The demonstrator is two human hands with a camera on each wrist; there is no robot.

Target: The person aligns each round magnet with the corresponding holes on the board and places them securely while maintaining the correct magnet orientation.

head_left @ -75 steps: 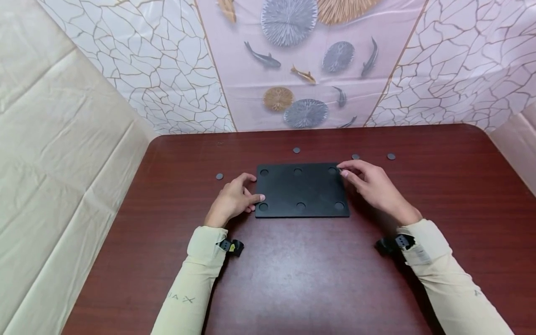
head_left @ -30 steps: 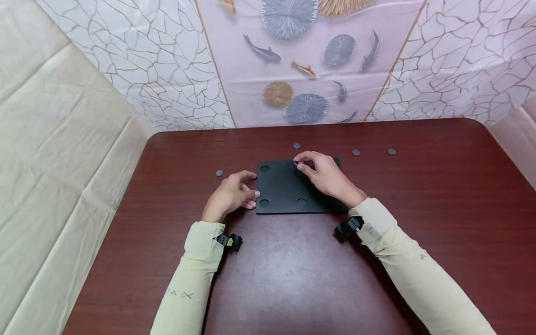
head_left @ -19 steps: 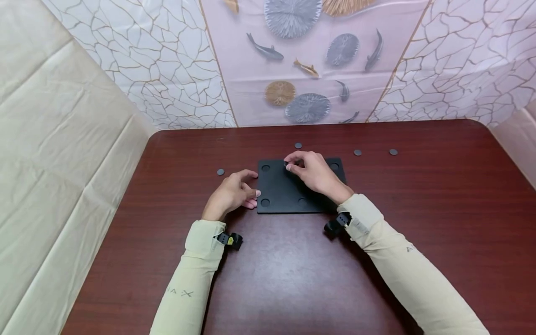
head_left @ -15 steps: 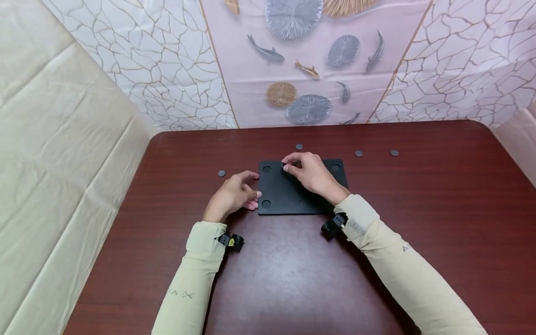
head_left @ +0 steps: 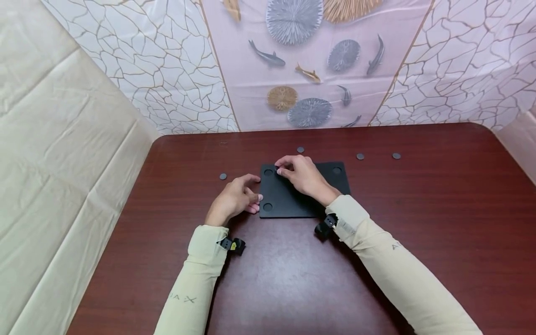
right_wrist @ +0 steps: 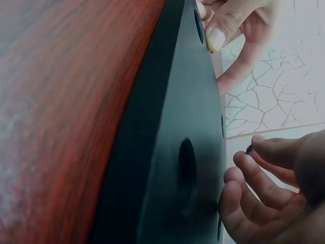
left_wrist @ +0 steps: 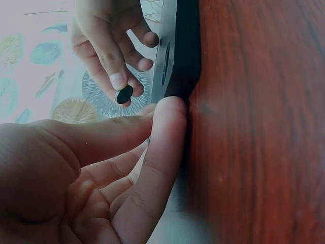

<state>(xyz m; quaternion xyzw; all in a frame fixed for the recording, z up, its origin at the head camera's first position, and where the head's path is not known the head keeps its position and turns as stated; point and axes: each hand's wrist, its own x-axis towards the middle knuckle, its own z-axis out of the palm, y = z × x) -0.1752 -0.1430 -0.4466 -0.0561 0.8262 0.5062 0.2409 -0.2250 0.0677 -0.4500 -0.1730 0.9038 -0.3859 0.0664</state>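
A black rectangular board (head_left: 289,204) with shallow round recesses lies on the table. My right hand (head_left: 305,179) is over its far side, close to the far-left recess (head_left: 268,172). Between that thumb and forefinger I pinch a small black disc (left_wrist: 124,94), held clear of the board in the left wrist view. My left hand (head_left: 232,197) rests at the board's left edge, its thumb and fingertips touching it. Recesses at near left (head_left: 267,207) and far right (head_left: 337,170) show no disc; the right hand and forearm hide other parts of the board.
More small dark discs lie loose on the brown table (head_left: 167,242): one at left (head_left: 223,176), one behind the board (head_left: 300,150), and two at right, a nearer one (head_left: 360,157) and a farther one (head_left: 396,156). A patterned curtain (head_left: 310,70) hangs behind the table.
My right hand has travelled left with the disc, from the board's far-right corner past its middle to near the far-left recess. My left thumb has drawn back slightly to the edge.
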